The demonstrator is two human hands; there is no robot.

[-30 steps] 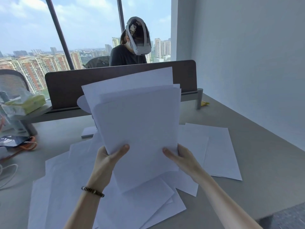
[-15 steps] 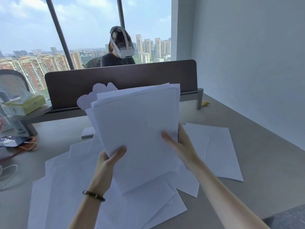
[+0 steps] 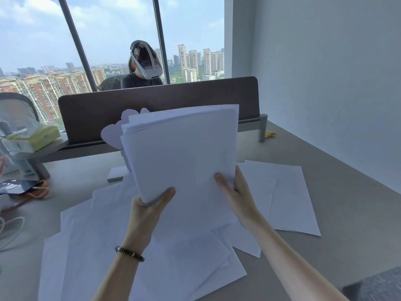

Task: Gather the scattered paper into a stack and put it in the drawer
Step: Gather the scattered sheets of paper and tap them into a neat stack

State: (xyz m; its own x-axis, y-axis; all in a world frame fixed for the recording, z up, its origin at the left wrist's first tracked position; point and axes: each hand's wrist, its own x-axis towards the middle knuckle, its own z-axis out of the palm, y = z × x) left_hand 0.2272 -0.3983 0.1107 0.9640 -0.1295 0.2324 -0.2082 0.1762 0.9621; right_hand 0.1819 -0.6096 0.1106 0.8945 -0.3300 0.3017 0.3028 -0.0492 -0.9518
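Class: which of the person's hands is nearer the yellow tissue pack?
Left. The left hand grips the stack's lower corner, toward the tissue pack; the right hand holds the opposite edge.

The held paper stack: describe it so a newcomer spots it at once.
Start at the dark desk divider and come toward the camera. The held paper stack stands upright, gripped by the left hand and right hand. Unlike the loose sheets lying flat, it is raised.

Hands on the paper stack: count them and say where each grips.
2. The left hand pinches the stack at its lower left corner; the right hand grips its right edge, fingers hidden behind the sheets.
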